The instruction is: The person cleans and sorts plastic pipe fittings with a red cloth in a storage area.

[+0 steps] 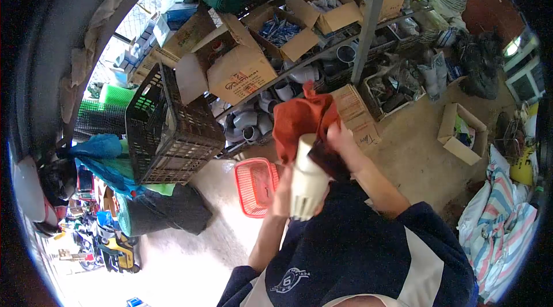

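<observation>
My left hand (281,193) is wrapped round a cream plastic cylinder (307,183), which is held tilted in front of my chest. Slots or ribs run along its lower, wider end; its exact kind cannot be made out. At its upper end, my right hand (344,147) grips a rust-red cloth (302,119) that is bunched up behind and beside the cylinder. A dark brown patch beside the right fingers may be a shaded fold of this cloth. Motion blurs the right fingers slightly.
A red plastic basket (255,189) stands on the floor to the left. Behind it, a metal shelf (371,19) holds open cardboard boxes (242,73) and grey pipe fittings (247,119). A black crate (173,134) is at left, and striped sacks (498,220) lie at right.
</observation>
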The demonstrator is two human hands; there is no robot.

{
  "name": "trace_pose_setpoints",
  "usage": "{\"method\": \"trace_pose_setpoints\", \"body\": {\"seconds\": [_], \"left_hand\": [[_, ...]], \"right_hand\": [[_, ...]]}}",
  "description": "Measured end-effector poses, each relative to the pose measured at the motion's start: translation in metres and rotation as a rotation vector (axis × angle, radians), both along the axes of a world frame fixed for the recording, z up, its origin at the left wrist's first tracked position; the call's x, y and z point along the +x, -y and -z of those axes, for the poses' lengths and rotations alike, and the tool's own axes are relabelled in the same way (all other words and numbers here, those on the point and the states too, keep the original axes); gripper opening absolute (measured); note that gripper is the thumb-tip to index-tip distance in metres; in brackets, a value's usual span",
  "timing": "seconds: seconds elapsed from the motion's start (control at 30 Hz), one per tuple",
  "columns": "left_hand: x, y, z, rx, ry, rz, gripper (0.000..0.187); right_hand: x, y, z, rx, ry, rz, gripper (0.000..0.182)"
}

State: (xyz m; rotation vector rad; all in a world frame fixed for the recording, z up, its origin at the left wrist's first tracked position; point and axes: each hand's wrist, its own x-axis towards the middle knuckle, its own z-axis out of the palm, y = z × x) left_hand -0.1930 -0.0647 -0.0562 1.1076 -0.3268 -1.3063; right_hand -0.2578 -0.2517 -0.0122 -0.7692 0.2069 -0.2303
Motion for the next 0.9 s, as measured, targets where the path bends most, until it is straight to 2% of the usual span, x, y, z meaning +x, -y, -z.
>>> {"method": "trace_pose_setpoints", "body": {"seconds": [0.03,0.07,0.1,0.2,0.23,0.3,0.33,0.37,0.47,0.57,0.67,0.73,0.8,0.87,0.9], "left_hand": [[-0.001,0.000,0.000,-0.015,-0.062,-0.021,0.075],[-0.003,0.000,0.001,-0.023,-0.093,-0.037,0.074],[-0.005,0.001,0.001,-0.029,-0.115,-0.049,0.074],[-0.006,0.004,0.002,-0.035,-0.120,-0.070,0.073],[-0.002,0.004,0.002,-0.029,-0.105,-0.073,0.073],[0.010,0.002,0.004,0.005,-0.015,-0.061,0.072],[0.019,0.000,0.005,0.036,0.081,-0.041,0.072],[0.028,-0.003,0.004,0.070,0.197,-0.009,0.071],[0.053,-0.005,-0.019,0.222,0.867,0.190,0.070],[0.058,0.015,-0.088,0.291,1.542,0.486,0.071],[0.072,0.018,-0.093,0.103,1.960,0.503,0.074],[0.076,0.015,-0.091,-0.021,2.143,0.521,0.071],[0.081,0.010,-0.083,-0.131,2.290,0.577,0.069],[0.088,0.013,-0.082,-0.278,2.430,0.562,0.062],[0.091,0.017,-0.083,-0.354,2.499,0.553,0.059]], "right_hand": [[-0.003,-0.003,-0.005,-0.190,-0.056,0.068,0.087],[-0.011,-0.005,-0.018,-0.234,0.028,-0.112,0.093],[-0.011,-0.010,-0.026,-0.371,0.043,-0.092,0.096],[-0.017,-0.002,-0.030,-0.538,-0.050,-0.189,0.095],[-0.016,-0.007,-0.039,-0.548,0.013,-0.034,0.083],[-0.017,-0.004,-0.043,-0.660,-0.025,-0.036,0.071],[-0.018,-0.002,-0.044,-0.718,-0.044,-0.037,0.066],[-0.020,0.001,-0.040,-0.877,-0.073,-0.019,0.047],[-0.015,-0.003,-0.036,-0.943,-0.130,0.163,0.038],[-0.013,-0.004,-0.026,-0.889,-0.350,0.100,0.036],[-0.012,-0.011,0.024,-0.716,-0.436,0.025,0.041],[-0.014,-0.012,0.025,-0.616,-0.392,-0.037,0.045],[-0.020,-0.011,0.014,-0.029,-0.487,-0.296,0.048],[-0.027,-0.008,0.014,0.333,-0.520,-0.462,0.049],[-0.030,-0.004,0.016,0.394,-0.514,-0.512,0.050]]}}
